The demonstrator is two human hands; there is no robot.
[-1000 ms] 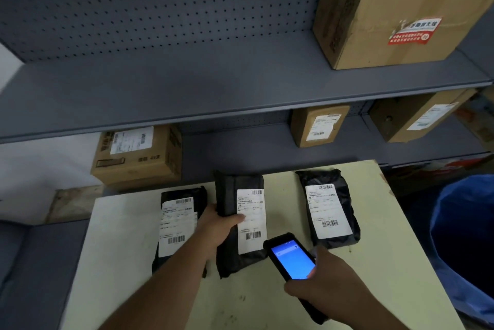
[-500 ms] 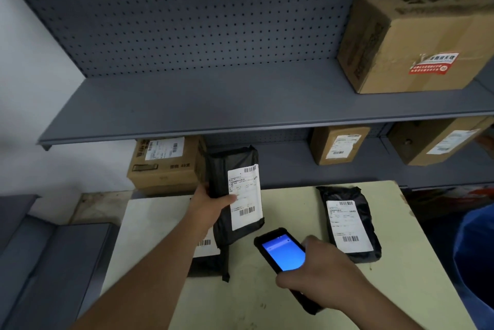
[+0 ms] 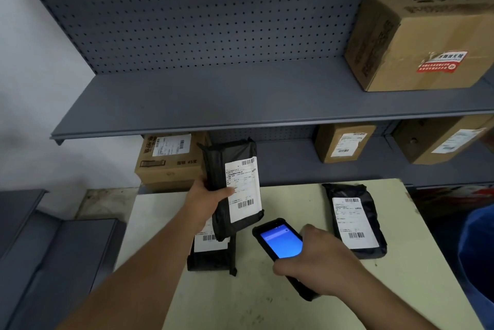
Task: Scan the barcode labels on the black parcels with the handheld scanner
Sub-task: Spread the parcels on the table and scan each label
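At far left, a grey cabinet top [image 3: 66, 244] beside the pale bench [image 3: 267, 303]. Lower shelf, left end: brown carton [image 3: 171, 166] with white label, standing behind the bench. Bench, left part: one black parcel [image 3: 211, 252] lying flat, label up, largely hidden under the raised parcel and the forearm. Left hand [image 3: 205, 196]: closed around the left edge of a second black parcel [image 3: 232, 190], held tilted clear of the bench, thumb across its white barcode label [image 3: 243, 188], label facing the camera. Just right of and below it: handheld scanner [image 3: 280, 244], black, blue screen lit, top end pointing toward the raised parcel. Right hand [image 3: 318, 262]: wrapped around the scanner's lower body. Bench, right part: third black parcel [image 3: 355, 220] lying flat, label up, apart from both hands. Lower shelf, right: two labelled cartons [image 3: 344, 142]. Upper shelf [image 3: 240, 99], right end: large carton [image 3: 422, 40] with red sticker. Far right edge: blue bin [image 3: 478, 254], partly in view.
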